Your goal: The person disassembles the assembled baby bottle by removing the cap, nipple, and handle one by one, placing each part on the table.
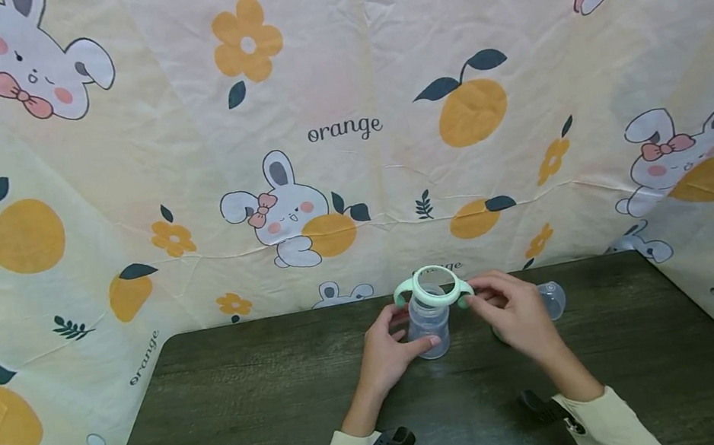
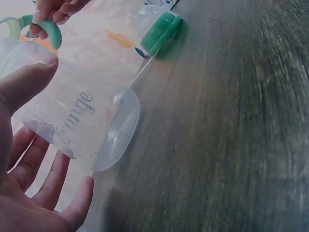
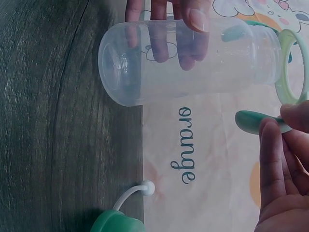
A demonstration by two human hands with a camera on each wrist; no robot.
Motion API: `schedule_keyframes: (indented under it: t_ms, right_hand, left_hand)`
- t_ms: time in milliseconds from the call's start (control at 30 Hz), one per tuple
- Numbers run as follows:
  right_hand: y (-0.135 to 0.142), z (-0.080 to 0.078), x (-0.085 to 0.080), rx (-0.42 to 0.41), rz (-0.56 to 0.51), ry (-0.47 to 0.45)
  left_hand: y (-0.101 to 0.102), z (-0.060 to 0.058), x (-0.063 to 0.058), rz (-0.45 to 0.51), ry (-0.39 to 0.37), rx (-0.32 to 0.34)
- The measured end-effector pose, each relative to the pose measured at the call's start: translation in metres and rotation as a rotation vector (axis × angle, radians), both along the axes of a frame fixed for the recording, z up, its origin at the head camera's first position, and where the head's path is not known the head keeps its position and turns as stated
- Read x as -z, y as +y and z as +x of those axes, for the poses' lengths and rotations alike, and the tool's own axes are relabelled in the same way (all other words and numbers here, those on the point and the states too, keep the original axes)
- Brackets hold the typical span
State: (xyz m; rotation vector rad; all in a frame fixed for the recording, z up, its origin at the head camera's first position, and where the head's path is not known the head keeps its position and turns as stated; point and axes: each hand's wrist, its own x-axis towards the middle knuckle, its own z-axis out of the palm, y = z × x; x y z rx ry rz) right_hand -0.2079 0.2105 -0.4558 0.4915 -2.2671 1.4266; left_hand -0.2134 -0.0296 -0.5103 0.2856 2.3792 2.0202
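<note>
My left hand (image 1: pixel 386 353) holds a clear baby bottle (image 1: pixel 433 330) upright, thumb on one side and fingers on the other. Right over the bottle's mouth is a pale green ring with two handles (image 1: pixel 436 301). My right hand (image 1: pixel 516 310) pinches this ring by its right handle, thumb against fingers. In the right wrist view the handle's darker green end (image 3: pixel 253 122) sticks out past the fingertips, and the ring stands at the bottle's neck. Printing and embossed marks show through the bottle wall (image 2: pixel 113 121) in the left wrist view.
Behind my right hand, a green bottle lid (image 2: pixel 158 34) with a clear cover (image 1: pixel 552 299) lies on the dark wooden table (image 1: pixel 253 407). From the lid runs a white straw with a round weight (image 3: pixel 147 187). A patterned cloth (image 1: pixel 333 64) hangs behind the table's far edge.
</note>
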Motion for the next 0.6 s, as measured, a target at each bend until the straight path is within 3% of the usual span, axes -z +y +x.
schedule_keyframes:
  t_ms: [600]
  right_hand:
    - [0.011,0.007,-0.005,0.072,-0.128,-0.030]
  left_hand:
    - [0.001,0.001,-0.001,0.007,0.014,-0.003]
